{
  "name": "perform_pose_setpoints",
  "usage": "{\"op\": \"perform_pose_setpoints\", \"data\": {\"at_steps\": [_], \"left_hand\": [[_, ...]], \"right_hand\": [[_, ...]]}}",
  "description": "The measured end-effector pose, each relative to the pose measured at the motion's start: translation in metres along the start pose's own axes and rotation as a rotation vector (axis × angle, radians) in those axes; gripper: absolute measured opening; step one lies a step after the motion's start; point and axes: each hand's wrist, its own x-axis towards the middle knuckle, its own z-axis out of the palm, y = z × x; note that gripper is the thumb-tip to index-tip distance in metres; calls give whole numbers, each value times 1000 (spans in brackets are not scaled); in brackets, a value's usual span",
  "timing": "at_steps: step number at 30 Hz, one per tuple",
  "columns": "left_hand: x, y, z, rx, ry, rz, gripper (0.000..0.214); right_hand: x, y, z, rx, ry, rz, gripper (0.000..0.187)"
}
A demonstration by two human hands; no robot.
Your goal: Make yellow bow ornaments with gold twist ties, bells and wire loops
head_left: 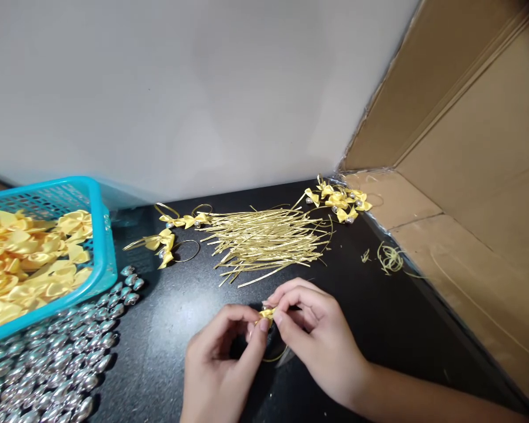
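Between my two hands is a small yellow ribbon bow [267,314], pinched from both sides near the front of the black table. My left hand [229,346] grips its left side between thumb and fingers. Thumb and forefinger of my right hand [320,332] close on its right side. A thin gold cord [275,357] curves out below the bow, partly hidden by my hands. Something small and shiny shows at the bow's top edge, too covered to make out. Just beyond my hands lies a pile of cut gold cords [268,241].
A turquoise basket [108,258] of yellow bows stands at left, with many silver beads [92,335] before it. Bows with beads and cord loops lie at back left [165,244] and back right [346,202]. Tangled thread [390,258] lies near the cardboard [467,258] at right.
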Motion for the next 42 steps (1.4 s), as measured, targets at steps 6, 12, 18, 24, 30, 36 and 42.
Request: {"op": "perform_pose_setpoints", "data": {"at_steps": [6, 12, 18, 24, 30, 36, 42], "left_hand": [[3, 4, -3, 91, -6, 179, 9], [8, 5, -4, 173, 25, 248, 8], [9, 5, -7, 238, 29, 318, 10], [12, 7, -9, 282, -20, 407, 15], [12, 8, -9, 305, -24, 441, 12], [12, 8, -10, 364, -34, 493, 9], [14, 9, -9, 383, -33, 508, 10]], "right_hand": [[-1, 3, 0, -12, -7, -11, 11], [0, 2, 0, -36, -31, -3, 12], [0, 4, -2, -53, -50, -18, 12], [0, 6, -3, -114, -77, -55, 13], [0, 6, -4, -171, -95, -78, 13], [0, 6, -5, -178, -112, -70, 12], [0, 5, -5, -188, -106, -77, 12]]}}
